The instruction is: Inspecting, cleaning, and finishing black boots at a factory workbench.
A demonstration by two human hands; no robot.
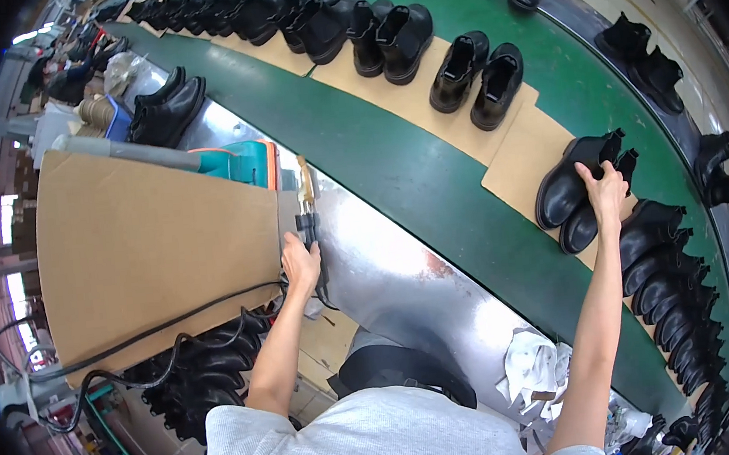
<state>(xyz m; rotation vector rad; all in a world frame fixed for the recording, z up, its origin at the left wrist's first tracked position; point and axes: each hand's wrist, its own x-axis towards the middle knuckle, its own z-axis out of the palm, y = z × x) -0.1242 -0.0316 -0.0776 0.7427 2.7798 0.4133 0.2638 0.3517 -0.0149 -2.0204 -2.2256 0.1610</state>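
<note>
gripping boots (574,194); holding tool (306,208)

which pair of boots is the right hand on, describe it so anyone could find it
Follow the green conveyor belt to its right side, where cardboard sheets carry black boots in pairs. The pair of boots lies tipped on its side on the sheet nearest the person, with the right hand gripping the ankle openings; the other pairs on cardboard stand upright, untouched.

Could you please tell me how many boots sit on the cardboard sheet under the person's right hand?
2: a pair of black boots side by side on the cardboard sheet, gripped by the right hand.
</note>
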